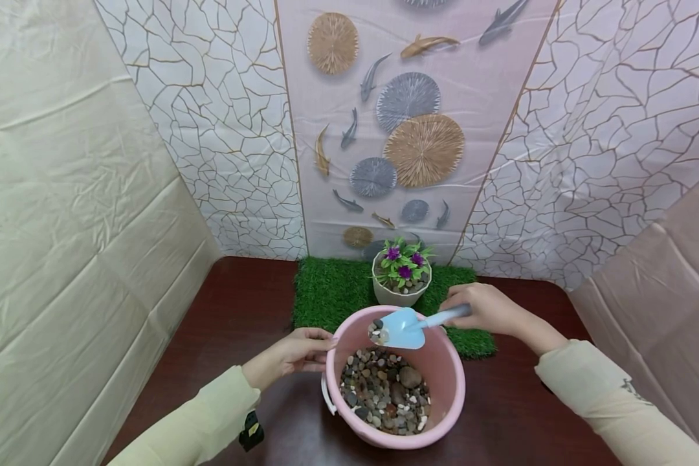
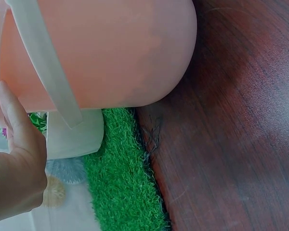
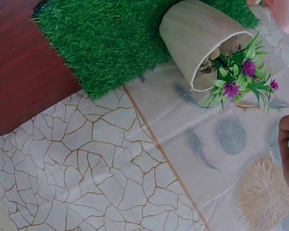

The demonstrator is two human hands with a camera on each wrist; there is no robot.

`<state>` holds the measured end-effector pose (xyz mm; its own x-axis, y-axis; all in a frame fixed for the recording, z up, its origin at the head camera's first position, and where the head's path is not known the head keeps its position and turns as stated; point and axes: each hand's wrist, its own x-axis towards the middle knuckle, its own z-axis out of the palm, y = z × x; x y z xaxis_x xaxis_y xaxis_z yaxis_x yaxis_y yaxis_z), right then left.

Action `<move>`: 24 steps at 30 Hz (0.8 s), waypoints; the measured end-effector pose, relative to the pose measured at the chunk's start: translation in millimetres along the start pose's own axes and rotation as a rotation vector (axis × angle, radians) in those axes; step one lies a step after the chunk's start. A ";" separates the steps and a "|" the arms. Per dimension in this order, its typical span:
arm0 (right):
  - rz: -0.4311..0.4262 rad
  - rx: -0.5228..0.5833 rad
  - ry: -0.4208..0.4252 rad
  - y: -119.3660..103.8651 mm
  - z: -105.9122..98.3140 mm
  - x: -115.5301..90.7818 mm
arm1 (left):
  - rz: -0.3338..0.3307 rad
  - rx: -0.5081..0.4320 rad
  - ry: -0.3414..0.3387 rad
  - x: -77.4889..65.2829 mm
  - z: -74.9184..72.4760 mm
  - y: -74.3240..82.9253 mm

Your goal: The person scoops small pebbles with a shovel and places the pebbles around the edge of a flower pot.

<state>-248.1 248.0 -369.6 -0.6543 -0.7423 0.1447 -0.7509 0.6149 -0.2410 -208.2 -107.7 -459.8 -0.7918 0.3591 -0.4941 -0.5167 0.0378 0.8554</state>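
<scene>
Left hand (image 1: 299, 351): pinches the near-left side of the pink bucket (image 1: 410, 441) at its rim, one digit along the outer wall per the left wrist view; firmness cannot be told. Presumed reason: to steady the bucket without reaching across the opening.

Right hand (image 1: 482, 307): grasps the light blue scoop (image 1: 404, 329) by its greyish handle, coming in from the right. Scoop blade lies over the far part of the bucket's opening, pointing left. A few stones (image 1: 376, 333) sit at its front edge. Held there, anything slipping off would probably drop back inside; the grip far back on the handle leaves the blade unobstructed.

Bucket: upright on the dark red worktop (image 1: 239, 304), between the hands. Mixed pebbles (image 1: 384, 391) cover its bottom, some larger and browner. White bail (image 1: 328, 395) hangs down the left outer side, out of the way of the opening.

Beyond the bucket: white pot (image 1: 387, 296) upright on a green grass mat (image 1: 332, 291), holding purple flowers (image 1: 404, 272), leaves and stones around the base. Its closeness to the bucket would keep any transfer short. Contact between bucket and mat: cannot tell.

Behind: fish-patterned backdrop (image 1: 425, 149).
</scene>
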 end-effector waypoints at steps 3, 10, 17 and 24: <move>0.002 -0.013 0.004 1.8 -2.0 -1.1 | -0.003 0.006 0.000 0.1 -0.4 0.3; 0.015 -0.026 0.016 6.5 -7.0 -4.3 | -0.001 0.007 -0.001 -1.1 0.2 1.0; 0.054 -0.035 0.029 13.7 -12.0 -8.9 | 0.001 0.011 0.004 -0.1 -0.2 -0.2; 0.074 -0.070 0.060 23.4 -15.0 -14.9 | 0.001 0.002 0.002 0.8 -0.3 -1.0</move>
<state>-257.3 277.4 -363.0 -0.7105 -0.6786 0.1863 -0.7037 0.6858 -0.1855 -208.4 -107.8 -461.1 -0.7929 0.3571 -0.4937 -0.5154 0.0391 0.8561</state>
